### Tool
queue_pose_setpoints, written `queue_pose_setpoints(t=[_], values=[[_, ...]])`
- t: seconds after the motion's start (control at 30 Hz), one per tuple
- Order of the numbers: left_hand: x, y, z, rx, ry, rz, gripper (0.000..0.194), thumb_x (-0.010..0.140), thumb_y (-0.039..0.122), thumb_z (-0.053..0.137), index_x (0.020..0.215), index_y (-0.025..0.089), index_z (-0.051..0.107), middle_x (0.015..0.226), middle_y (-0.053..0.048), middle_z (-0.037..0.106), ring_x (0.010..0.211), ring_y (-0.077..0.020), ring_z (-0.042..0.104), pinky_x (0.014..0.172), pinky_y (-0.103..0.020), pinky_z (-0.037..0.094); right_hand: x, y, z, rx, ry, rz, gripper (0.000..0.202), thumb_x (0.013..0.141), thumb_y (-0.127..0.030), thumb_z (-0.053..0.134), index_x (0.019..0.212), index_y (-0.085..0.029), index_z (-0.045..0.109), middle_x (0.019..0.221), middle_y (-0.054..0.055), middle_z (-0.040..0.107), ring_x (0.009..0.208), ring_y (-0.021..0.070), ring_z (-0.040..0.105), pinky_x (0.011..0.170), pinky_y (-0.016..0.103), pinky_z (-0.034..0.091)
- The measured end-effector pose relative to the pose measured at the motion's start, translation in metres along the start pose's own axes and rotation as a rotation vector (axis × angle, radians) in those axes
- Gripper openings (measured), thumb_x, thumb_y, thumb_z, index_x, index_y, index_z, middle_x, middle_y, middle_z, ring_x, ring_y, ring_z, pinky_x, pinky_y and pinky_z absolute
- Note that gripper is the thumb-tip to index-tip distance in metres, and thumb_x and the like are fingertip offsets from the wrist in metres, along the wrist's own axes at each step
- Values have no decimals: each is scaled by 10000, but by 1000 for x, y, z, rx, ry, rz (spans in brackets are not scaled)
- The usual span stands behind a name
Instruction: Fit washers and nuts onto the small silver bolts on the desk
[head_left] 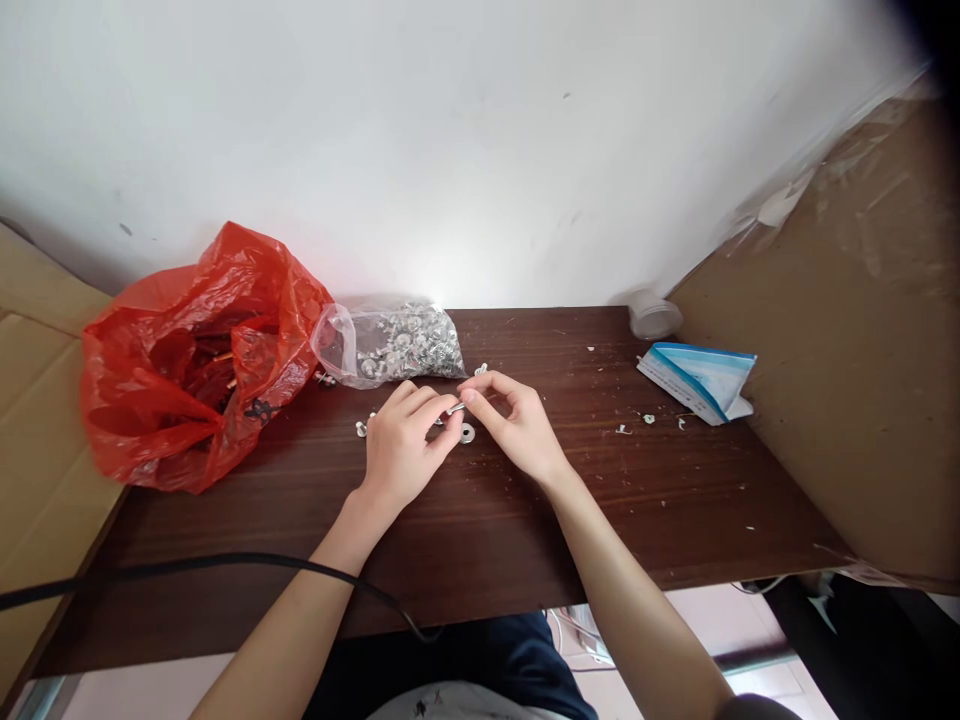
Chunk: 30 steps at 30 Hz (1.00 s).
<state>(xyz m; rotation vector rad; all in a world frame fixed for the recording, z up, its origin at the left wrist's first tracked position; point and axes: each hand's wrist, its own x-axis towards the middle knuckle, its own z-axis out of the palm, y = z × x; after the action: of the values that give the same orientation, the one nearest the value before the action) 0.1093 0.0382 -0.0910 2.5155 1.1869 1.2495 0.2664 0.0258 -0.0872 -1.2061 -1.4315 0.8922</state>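
My left hand [403, 432] is pinched over the middle of the table, thumb and forefinger closed on one end of a small silvery screw-like piece [455, 408]. From the other side, the fingertips of my right hand [522, 420] close on the same piece, so its exact shape is partly covered. Just below the fingertips a round metal washer [467, 434] lies on the wood. Small metal fasteners [361, 429] lie left of my left hand, and another small metal piece [481, 369] is beyond my right fingers. Behind the hands lies a clear plastic bag [412, 342] filled with many metal fasteners.
A red plastic bag [202, 370] stands open at the left with dark items inside. Rightward are a blue-and-white packet [697, 382], a translucent cup [654, 315] and white scraps [649, 419]. Cardboard walls flank the brown table [480, 540]; a black cable [247, 560] crosses the left front.
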Motion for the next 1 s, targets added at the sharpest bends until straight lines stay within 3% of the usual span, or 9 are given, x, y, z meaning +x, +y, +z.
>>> queue_pose_setpoints(t=[0.13, 0.4, 0.83, 1.0], values=[[0, -3, 0, 4, 22, -9, 104, 863, 199, 575, 829, 175, 670, 687, -13, 633, 680, -143, 498, 637, -258, 425, 0, -2, -2, -23, -55, 39, 314, 860, -463, 587, 733, -182, 646, 686, 10, 646, 645, 141, 584, 625, 273, 479], [1, -5, 0, -15, 27, -34, 113, 866, 199, 564, 848, 183, 675, 666, -9, 613, 674, -144, 500, 631, -258, 420, -2, -1, 0, 78, -36, -67, 173, 840, -354, 640, 947, -222, 674, 813, 23, 635, 718, 146, 589, 681, 299, 512], [1, -4, 1, -2, 36, -31, 96, 854, 187, 579, 838, 177, 673, 663, -5, 615, 665, -142, 498, 632, -260, 425, -2, -3, 1, 237, -45, -53, 201, 788, -363, 700, 918, -223, 636, 913, 37, 660, 792, 160, 627, 719, 319, 551], [1, -1, 1, -14, 13, -23, 100, 859, 194, 577, 840, 181, 673, 683, -9, 635, 674, -142, 510, 623, -255, 425, -2, -1, 2, 269, 30, -11, 160, 805, -350, 689, 879, -215, 643, 865, 31, 679, 798, 161, 648, 743, 322, 555]])
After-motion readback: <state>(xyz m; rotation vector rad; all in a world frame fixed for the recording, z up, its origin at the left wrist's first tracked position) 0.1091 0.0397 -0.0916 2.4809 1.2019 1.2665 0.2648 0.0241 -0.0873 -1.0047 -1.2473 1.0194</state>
